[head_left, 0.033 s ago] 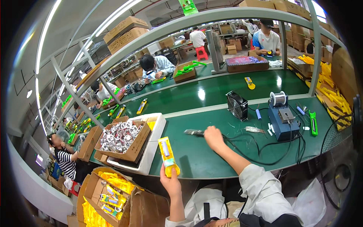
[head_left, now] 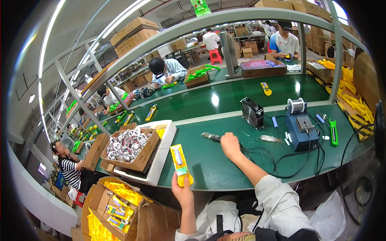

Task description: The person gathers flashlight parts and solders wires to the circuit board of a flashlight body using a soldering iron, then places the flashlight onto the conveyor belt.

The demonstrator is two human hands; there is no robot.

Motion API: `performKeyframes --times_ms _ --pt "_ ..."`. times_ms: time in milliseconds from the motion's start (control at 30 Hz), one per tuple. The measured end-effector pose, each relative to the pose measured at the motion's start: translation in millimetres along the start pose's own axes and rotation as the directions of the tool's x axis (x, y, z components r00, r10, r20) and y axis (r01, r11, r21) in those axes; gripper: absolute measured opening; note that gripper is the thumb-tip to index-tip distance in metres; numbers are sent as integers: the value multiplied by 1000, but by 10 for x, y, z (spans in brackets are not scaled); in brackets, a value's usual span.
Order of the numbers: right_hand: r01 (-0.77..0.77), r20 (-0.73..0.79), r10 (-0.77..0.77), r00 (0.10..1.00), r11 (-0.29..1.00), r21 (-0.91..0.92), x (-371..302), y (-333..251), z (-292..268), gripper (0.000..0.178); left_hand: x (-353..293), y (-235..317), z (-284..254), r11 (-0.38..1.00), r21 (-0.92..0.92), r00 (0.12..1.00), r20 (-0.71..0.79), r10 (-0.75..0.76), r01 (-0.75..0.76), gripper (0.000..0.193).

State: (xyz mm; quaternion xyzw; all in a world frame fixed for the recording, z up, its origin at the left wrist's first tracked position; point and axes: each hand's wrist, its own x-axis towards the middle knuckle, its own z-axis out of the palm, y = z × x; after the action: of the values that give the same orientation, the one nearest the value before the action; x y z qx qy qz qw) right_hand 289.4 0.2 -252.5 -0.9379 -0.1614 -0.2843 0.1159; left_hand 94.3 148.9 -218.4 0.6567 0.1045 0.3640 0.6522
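My left hand [head_left: 183,193] holds a yellow plastic housing [head_left: 185,179] by its lower end, upright above the bench's front edge. In its open side lie a pale purple battery cell [head_left: 178,156] and a green piece [head_left: 182,171] below it. My right hand [head_left: 230,145] is closed round the dark handle of a corded soldering iron [head_left: 214,137], held over the green bench top. The iron's greyish front end points left, apart from the housing. Its black cable trails right, toward a blue soldering machine [head_left: 300,130] carrying a wire spool [head_left: 296,105].
A carton of shiny round parts [head_left: 130,146] stands in a white foam tray [head_left: 171,134] at left. Below it, an open carton [head_left: 138,213] holds yellow housings. A small black fan [head_left: 252,113], loose cells and a green housing [head_left: 333,132] occupy the bench. Other people work beyond.
My right hand and the soldering iron have shifted a little right and the iron's front end has come lower-right. The yellow housing in my left hand has moved slightly right.
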Motion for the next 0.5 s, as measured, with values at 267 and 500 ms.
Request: performKeyframes --times_ms 267,500 --pt "-176 -229 255 939 932 316 72 418 -506 12 450 -803 574 965 262 958 281 -57 -20 36" --pt "-59 -342 239 909 885 461 -95 421 -682 14 321 -137 796 518 677 852 395 343 -522 42"
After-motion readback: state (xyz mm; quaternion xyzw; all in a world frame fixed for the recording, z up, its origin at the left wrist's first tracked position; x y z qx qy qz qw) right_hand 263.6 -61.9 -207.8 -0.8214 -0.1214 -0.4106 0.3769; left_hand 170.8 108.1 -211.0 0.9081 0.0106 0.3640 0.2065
